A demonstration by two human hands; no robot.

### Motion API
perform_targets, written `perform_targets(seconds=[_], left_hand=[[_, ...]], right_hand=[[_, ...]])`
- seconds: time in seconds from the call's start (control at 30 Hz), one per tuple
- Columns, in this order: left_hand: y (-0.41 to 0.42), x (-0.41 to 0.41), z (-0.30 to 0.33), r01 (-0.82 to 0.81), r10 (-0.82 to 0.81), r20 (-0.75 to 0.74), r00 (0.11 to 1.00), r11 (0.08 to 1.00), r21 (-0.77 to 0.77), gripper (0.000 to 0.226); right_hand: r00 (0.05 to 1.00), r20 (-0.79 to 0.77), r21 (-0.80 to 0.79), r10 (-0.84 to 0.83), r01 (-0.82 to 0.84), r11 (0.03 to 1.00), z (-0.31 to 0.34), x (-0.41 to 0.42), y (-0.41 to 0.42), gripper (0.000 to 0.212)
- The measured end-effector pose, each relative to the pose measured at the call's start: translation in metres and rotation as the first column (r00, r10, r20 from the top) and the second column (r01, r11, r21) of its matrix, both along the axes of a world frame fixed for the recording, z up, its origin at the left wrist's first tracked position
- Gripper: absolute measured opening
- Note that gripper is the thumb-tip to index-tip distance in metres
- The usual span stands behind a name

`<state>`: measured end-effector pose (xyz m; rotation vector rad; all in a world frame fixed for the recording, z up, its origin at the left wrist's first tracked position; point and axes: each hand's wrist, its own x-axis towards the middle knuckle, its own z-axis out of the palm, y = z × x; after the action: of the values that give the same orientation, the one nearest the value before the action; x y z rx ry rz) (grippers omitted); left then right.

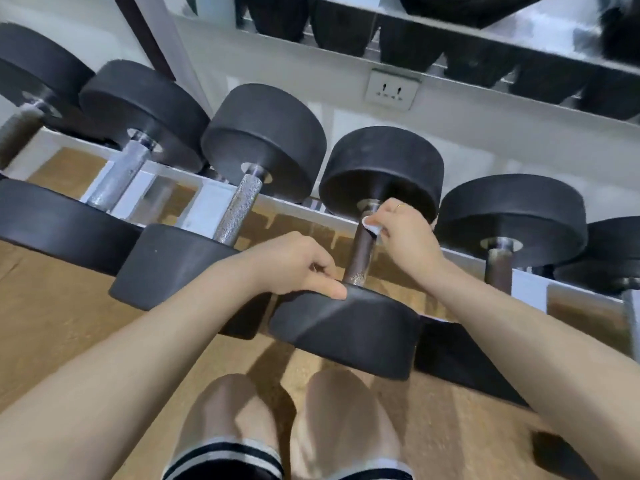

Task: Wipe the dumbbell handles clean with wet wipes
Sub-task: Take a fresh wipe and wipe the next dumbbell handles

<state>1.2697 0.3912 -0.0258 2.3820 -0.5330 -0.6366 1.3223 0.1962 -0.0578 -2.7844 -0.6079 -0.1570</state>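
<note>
1. The black rubber-headed dumbbell with the dark metal handle (360, 251) lies on the white metal rack (207, 202), its long axis running from the near head away toward the wall.
2. The right hand (403, 233) pinches a small white wet wipe (372, 227) against the far end of that handle, fingers curled on the cloth.
3. The left hand (298, 268) rests on the near head just below the handle's lower end, thumb laid flat along the rubber edge, fingers loosely curled, gripping nothing.
4. Left of the grip, a neighbouring dumbbell with a knurled silver handle (239, 211) lies parallel.
5. The handle looks smooth and brownish, speckled near the bottom.
</note>
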Motion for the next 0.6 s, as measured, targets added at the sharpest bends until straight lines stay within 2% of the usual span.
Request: perform_targets(seconds=[0.07,0.1,0.17,0.23,0.27,0.33,0.4,0.47,0.53,0.6], left_hand=[[0.001,0.002,-0.002,-0.012,0.012,-0.008,1.000,1.000,0.016,0.028],[0.001,0.002,-0.003,-0.026,0.027,-0.014,1.000,0.999,0.019,0.028],[0.001,0.003,-0.003,-0.059,0.059,-0.043,0.997,0.998,0.017,0.028],[0.000,0.004,-0.002,-0.072,0.075,-0.079,0.994,0.997,0.036,0.029],[0.000,0.005,-0.002,-0.079,0.083,-0.096,0.992,0.996,0.045,0.030],[0.000,0.006,-0.003,-0.088,0.093,-0.102,0.990,0.995,0.055,0.028],[0.001,0.006,-0.004,-0.091,0.095,-0.097,0.991,0.995,0.048,0.026],[0.001,0.004,-0.004,-0.098,0.101,-0.095,0.990,0.995,0.034,0.025],[0.001,0.005,-0.005,-0.099,0.101,-0.100,0.990,0.995,0.022,0.024],[0.002,0.004,-0.004,-0.095,0.095,-0.102,0.990,0.995,0.010,0.025]], right_hand=[[0.991,-0.104,0.015,0.084,-0.083,0.996,-0.002,-0.002,0.000,0.020],[0.970,-0.157,0.037,0.187,-0.183,0.982,-0.002,-0.005,-0.002,0.019],[0.891,-0.260,0.024,0.371,-0.378,0.925,0.003,-0.018,-0.006,0.023],[0.841,-0.317,0.008,0.439,-0.461,0.888,0.005,-0.028,-0.010,0.026],[0.845,-0.309,0.004,0.435,-0.457,0.890,0.004,-0.028,-0.011,0.022],[0.917,-0.201,-0.005,0.344,-0.352,0.936,0.008,-0.016,-0.006,0.012],[0.954,-0.174,-0.071,0.243,-0.258,0.964,0.005,0.000,-0.002,0.011],[0.981,-0.103,-0.120,0.162,-0.174,0.977,0.004,0.013,-0.001,0.023],[0.988,-0.088,-0.082,0.126,-0.133,0.988,0.003,0.016,0.002,0.026],[0.990,-0.098,-0.057,0.097,-0.103,0.993,-0.001,0.013,0.004,0.016]])
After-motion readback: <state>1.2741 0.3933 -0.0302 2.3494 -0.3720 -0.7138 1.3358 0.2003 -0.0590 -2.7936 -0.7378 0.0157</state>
